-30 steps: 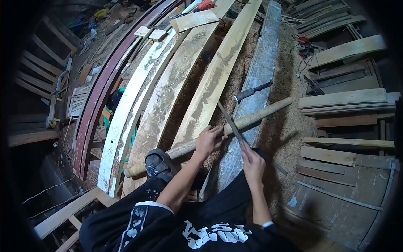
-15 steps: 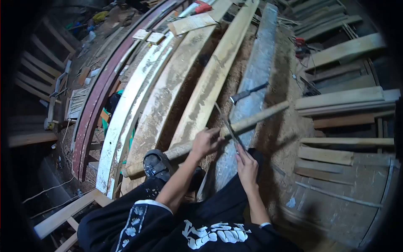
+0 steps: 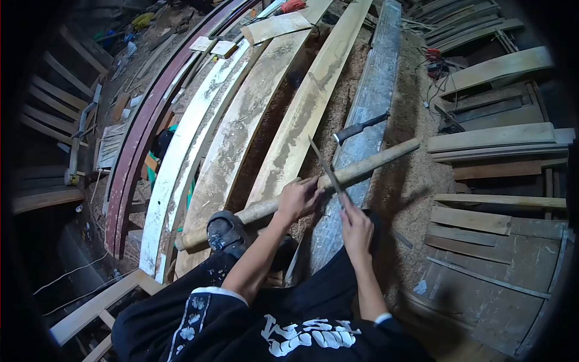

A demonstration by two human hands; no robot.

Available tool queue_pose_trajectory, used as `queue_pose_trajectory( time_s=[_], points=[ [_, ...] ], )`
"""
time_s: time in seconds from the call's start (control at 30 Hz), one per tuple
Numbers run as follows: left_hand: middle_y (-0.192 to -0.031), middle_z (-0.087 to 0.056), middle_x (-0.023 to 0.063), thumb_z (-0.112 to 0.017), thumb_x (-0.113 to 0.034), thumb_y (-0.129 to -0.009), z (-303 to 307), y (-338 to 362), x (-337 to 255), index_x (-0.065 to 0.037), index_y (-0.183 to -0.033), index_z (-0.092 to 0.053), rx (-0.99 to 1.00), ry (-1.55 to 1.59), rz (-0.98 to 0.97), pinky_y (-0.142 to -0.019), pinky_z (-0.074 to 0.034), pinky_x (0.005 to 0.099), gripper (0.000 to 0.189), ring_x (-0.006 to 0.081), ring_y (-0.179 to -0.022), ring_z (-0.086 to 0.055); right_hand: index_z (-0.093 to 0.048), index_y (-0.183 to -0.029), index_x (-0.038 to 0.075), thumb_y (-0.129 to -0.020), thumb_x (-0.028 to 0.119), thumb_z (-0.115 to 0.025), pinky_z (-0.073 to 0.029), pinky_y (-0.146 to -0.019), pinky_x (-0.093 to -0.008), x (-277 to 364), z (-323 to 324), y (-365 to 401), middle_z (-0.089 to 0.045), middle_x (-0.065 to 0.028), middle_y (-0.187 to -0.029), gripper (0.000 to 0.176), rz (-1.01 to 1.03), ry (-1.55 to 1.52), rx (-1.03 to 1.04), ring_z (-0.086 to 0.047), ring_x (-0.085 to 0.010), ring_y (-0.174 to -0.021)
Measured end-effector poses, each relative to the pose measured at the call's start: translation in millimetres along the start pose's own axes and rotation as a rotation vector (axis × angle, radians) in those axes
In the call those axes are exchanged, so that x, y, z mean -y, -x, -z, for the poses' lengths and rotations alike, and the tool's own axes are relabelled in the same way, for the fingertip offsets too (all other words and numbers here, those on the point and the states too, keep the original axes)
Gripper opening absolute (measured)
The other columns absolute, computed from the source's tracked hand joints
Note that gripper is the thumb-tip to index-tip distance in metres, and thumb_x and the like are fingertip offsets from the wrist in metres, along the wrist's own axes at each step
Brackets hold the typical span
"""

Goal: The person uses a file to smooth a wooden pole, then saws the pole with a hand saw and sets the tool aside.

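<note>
A round wooden pole lies slantwise across several planks. My left hand is closed around it near its middle, fingers close to the tool. My right hand grips the handle of a long, thin, pointed metal tool, which looks like a file. Its blade crosses the pole just right of my left hand, with the tip pointing away from me. A sandal-clad foot rests by the pole's left part. Beyond the pole, a dark-handled hammer lies on the grey plank.
To the left are a white plank and a maroon plank. Short offcuts and a red tool lie at the far end. Stacked boards line the right side, beside sawdust-covered ground.
My right hand and the tool have shifted slightly, with the blade still across the pole. My left hand stays on the pole. The view has tilted a little.
</note>
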State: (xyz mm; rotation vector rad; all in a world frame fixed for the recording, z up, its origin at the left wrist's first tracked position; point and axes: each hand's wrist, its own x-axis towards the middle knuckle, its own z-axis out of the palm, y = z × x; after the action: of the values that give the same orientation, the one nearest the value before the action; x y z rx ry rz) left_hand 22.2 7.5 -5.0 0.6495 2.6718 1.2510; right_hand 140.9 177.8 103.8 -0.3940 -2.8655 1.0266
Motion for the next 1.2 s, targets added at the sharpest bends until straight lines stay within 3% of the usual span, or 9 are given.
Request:
queue_pose_trajectory(
  time_s=[0.2,0.37,0.5,0.6,0.67,0.77,0.9,1.07,1.2],
  points=[
    [-0.114,-0.075,0.02,-0.077,-0.039,-0.091,-7,0,10,-0.007,-0.124,-0.075,-0.058,-0.009,-0.092,-0.083,-0.059,0.043,0.046,0.0387,-0.098,-0.073,-0.068,-0.135,0.012,-0.098,0.01,-0.066,-0.058,-0.085,-0.0434,-27,17,49,-0.073,-0.0171,-0.12,0.038,0.045,-0.055,-0.035,-0.069,-0.0415,-0.104],
    [-0.109,-0.075,0.0211,-0.075,-0.038,-0.092,2,-2,10,-0.006,-0.125,-0.074,-0.008,0.011,0.012,-0.081,-0.06,0.0427,0.046,0.0382,-0.094,-0.074,-0.061,-0.144,0.016,-0.097,0.006,-0.066,-0.057,-0.086,-0.0452,-3,-17,-8,-0.072,-0.0173,-0.122,0.049,0.028,0.078,-0.01,-0.069,-0.0423,-0.103],
    [-0.084,-0.072,0.0207,-0.069,-0.042,-0.094,2,6,-3,-0.015,-0.113,-0.078,0.066,0.066,0.019,-0.072,-0.057,0.0501,0.034,0.043,-0.078,-0.071,-0.062,-0.143,0.015,-0.097,0.008,-0.067,-0.057,-0.085,-0.0468,-7,-14,5,-0.071,-0.019,-0.122,0.047,0.117,0.008,-0.042,-0.069,-0.0431,-0.104],
    [-0.087,-0.073,0.0204,-0.069,-0.041,-0.095,-3,5,-3,-0.01,-0.113,-0.077,0.081,0.014,0.026,-0.071,-0.056,0.0512,0.037,0.0419,-0.079,-0.071,-0.064,-0.141,0.014,-0.097,0.01,-0.067,-0.058,-0.082,-0.0476,-5,-14,-6,-0.073,-0.0194,-0.118,0.044,0.075,0.046,-0.036,-0.071,-0.0406,-0.1],
    [-0.101,-0.075,0.0182,-0.071,-0.041,-0.093,-11,5,1,-0.006,-0.12,-0.073,-0.112,0.022,-0.106,-0.073,-0.057,0.0492,0.044,0.0387,-0.086,-0.071,-0.064,-0.14,0.014,-0.097,0.01,-0.067,-0.058,-0.082,-0.0475,-4,-22,-15,-0.073,-0.0194,-0.117,0.044,0.051,0.071,-0.043,-0.071,-0.0406,-0.099],
    [-0.113,-0.074,0.0148,-0.075,-0.043,-0.088,-11,5,-1,-0.004,-0.126,-0.07,-0.124,-0.065,-0.226,-0.077,-0.057,0.0459,0.054,0.036,-0.092,-0.069,-0.064,-0.139,0.013,-0.098,0.011,-0.067,-0.058,-0.082,-0.0476,-2,-30,-14,-0.073,-0.0202,-0.116,0.042,0.011,0.093,-0.034,-0.071,-0.0413,-0.1],
    [-0.116,-0.074,0.0172,-0.079,-0.043,-0.086,-8,6,-1,-0.005,-0.129,-0.07,0.056,-0.07,-0.148,-0.084,-0.059,0.0456,0.058,0.0368,-0.099,-0.071,-0.064,-0.141,0.014,-0.098,0.012,-0.067,-0.057,-0.083,-0.0468,-8,-22,-8,-0.072,-0.0202,-0.118,0.043,0.05,0.015,-0.022,-0.071,-0.0409,-0.102],
    [-0.101,-0.076,0.0193,-0.078,-0.045,-0.088,-19,10,-5,-0.003,-0.123,-0.074,-0.023,0.007,0.011,-0.073,-0.06,0.0448,0.054,0.0382,-0.081,-0.074,-0.065,-0.139,0.012,-0.097,0.009,-0.067,-0.057,-0.086,-0.047,-8,-26,-24,-0.072,-0.0203,-0.119,0.042,0.045,0.036,-0.012,-0.071,-0.0408,-0.103],
    [-0.105,-0.076,0.0194,-0.081,-0.042,-0.086,-7,1,-7,-0.003,-0.118,-0.076,-0.131,0.053,-0.011,-0.072,-0.059,0.0428,0.051,0.0363,-0.082,-0.074,-0.066,-0.138,0.011,-0.096,0.008,-0.068,-0.057,-0.087,-0.0464,-3,-27,-30,-0.072,-0.0209,-0.119,0.042,0.071,0.019,0.026,-0.07,-0.0414,-0.104]
  ],
)
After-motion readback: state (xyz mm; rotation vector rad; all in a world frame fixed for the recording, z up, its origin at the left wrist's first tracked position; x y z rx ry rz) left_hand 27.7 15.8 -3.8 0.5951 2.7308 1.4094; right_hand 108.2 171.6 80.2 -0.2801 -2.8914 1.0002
